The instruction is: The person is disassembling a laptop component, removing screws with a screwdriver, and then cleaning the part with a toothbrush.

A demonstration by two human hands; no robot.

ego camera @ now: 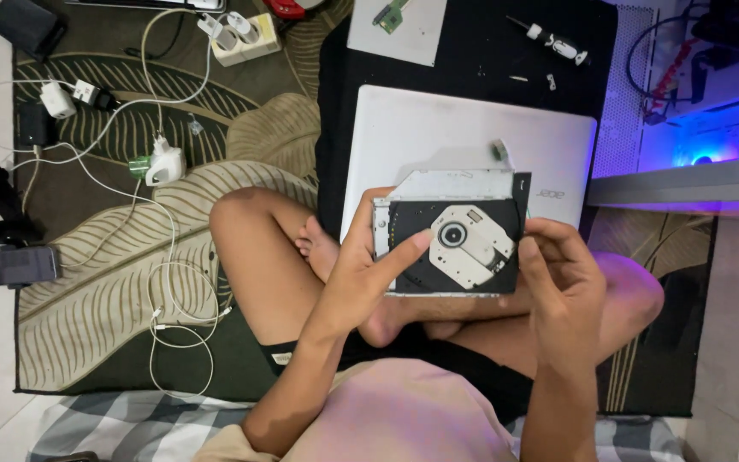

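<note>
Two hands, left (368, 272) and right (562, 272), grasp one optical drive (451, 233) above one white laptop (438, 137).

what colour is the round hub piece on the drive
Pale grey-white, on the optical drive's black tray; head view.

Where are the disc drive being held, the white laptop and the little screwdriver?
optical disc drive (464, 244), head view: on the pale central plate around its spindle.
white laptop (438, 137), head view: on the bare closed lid, above the drive.
screwdriver (558, 43), head view: on its white handle, on the black mat.
</note>
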